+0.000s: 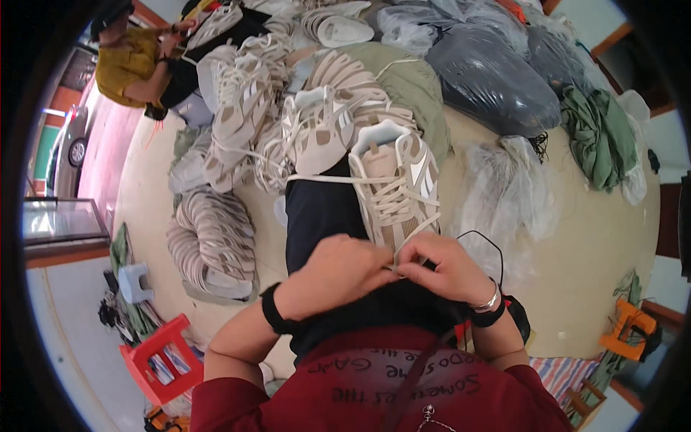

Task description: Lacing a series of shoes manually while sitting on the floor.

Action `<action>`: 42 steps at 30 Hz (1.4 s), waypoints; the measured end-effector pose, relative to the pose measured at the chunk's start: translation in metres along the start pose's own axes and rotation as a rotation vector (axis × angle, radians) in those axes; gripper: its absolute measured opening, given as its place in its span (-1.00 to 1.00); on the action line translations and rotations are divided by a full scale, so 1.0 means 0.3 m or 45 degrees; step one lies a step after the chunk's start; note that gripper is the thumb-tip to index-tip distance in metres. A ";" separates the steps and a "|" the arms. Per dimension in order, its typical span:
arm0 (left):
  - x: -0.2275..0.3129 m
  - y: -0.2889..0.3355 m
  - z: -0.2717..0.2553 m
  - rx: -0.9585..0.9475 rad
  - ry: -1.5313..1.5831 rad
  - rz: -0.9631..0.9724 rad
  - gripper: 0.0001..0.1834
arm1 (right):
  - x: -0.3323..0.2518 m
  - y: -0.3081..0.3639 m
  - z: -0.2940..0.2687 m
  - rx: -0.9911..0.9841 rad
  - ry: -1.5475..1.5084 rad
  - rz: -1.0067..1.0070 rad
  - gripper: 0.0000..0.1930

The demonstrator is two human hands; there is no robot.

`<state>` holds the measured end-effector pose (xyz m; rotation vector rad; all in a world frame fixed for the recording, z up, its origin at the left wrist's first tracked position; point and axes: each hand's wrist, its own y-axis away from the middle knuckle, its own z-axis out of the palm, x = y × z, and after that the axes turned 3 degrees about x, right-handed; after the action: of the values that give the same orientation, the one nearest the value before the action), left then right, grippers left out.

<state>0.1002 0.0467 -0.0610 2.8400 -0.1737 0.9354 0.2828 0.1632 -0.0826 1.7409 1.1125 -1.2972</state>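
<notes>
A beige and white shoe upper [393,173] rests on my dark-trousered lap, its toe end toward me. A cream shoelace [391,207] criss-crosses its front, with one loose length stretching out to the left. At the near end of the upper my left hand [349,265] and my right hand [445,265] meet, fingertips pinched together. The other length of lace comes down between them, and both hands grip it there. What their fingertips do exactly is partly hidden. Just beyond lies another laced upper [317,133], touching the heap behind.
Piled uppers [237,108] fill the far left, with a nested stack [214,237] on the floor. Dark plastic-wrapped bags [493,79] and clear plastic film [507,187] lie right. A red stool [162,360] stands near left. Another person [133,65] works at far left.
</notes>
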 end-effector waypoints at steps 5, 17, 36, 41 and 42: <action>-0.123 -0.030 0.035 0.562 0.236 -0.261 -0.76 | -0.010 -0.034 -0.023 0.345 0.203 -0.043 -0.90; -0.220 -0.171 0.108 0.536 0.630 -0.450 -0.88 | 0.077 -0.151 0.028 0.593 0.423 -0.123 -0.92; -0.241 -0.146 0.096 0.446 0.908 -0.409 -0.92 | 0.125 -0.205 0.067 0.695 0.483 -0.226 -0.89; -0.198 -0.160 0.082 0.576 0.303 -0.360 -0.82 | 0.135 -0.212 0.056 0.614 0.574 -0.286 -0.86; -0.200 -0.162 0.079 0.578 0.301 -0.360 -0.82 | 0.132 -0.212 0.057 0.601 0.582 -0.265 -0.86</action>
<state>0.0734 0.0941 -0.1206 2.9837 0.5166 1.3732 0.2233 0.1824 -0.1275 2.4122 1.3413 -1.4066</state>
